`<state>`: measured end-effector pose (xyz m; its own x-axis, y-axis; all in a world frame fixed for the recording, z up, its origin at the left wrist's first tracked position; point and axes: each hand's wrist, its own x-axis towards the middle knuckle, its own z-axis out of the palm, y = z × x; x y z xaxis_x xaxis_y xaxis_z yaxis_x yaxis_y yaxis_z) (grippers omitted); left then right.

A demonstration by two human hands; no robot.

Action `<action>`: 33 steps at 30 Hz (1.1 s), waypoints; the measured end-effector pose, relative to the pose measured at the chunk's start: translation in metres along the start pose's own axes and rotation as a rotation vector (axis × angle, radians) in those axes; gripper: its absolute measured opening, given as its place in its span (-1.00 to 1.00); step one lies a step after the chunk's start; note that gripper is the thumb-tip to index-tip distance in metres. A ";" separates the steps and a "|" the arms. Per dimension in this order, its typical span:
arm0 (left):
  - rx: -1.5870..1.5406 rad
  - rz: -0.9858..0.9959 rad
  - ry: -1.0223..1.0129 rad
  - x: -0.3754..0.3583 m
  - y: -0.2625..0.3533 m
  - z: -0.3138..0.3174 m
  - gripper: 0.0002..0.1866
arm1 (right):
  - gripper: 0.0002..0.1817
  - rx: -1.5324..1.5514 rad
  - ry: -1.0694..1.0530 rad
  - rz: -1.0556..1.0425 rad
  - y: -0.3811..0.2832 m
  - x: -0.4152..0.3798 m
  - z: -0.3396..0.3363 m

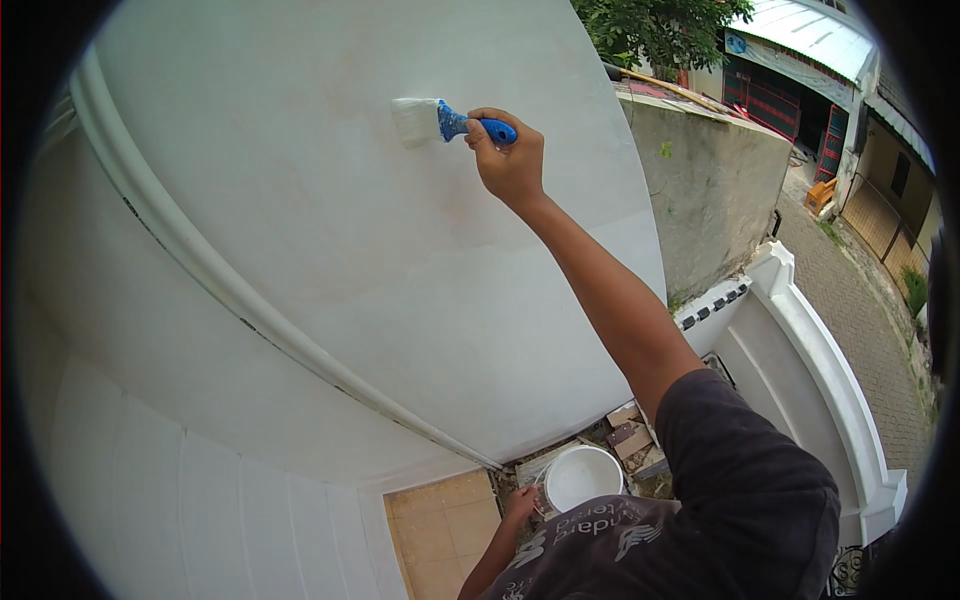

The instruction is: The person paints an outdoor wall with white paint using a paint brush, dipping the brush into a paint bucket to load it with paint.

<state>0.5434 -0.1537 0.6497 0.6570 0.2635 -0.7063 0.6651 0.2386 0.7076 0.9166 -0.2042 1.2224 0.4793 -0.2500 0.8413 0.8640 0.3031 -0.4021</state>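
A brush with a blue handle [452,122] is gripped in my right hand [508,160], up against the white wall [400,250]. Its pale bristles touch the wall, where a small patch beside them looks wet. Low in the view, my left hand [519,505] is closed at the side of a white bucket [583,478], by its thin handle. The inside of the bucket looks white.
A white pipe [200,250] runs down the wall to the left. Bricks and rubble [630,437] lie beside the bucket, near a tiled floor [440,525]. To the right are a low white wall [820,350], a concrete wall [700,190] and a paved lane [850,310].
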 end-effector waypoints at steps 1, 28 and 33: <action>0.021 -0.002 0.009 -0.002 0.004 0.001 -0.64 | -0.88 -0.099 0.043 -0.063 0.002 0.009 -0.017; 0.026 -0.026 0.008 -0.005 0.009 0.002 -0.67 | -0.84 -0.094 0.035 -0.127 -0.010 0.127 -0.056; 0.055 -0.036 -0.057 0.017 -0.004 -0.003 -0.73 | -0.87 -0.720 0.310 -0.420 -0.023 0.182 -0.138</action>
<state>0.5507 -0.1474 0.6348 0.6500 0.2019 -0.7326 0.7063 0.1953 0.6805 1.0048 -0.3839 1.3347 0.0310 -0.4795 0.8770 0.8152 -0.4956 -0.2998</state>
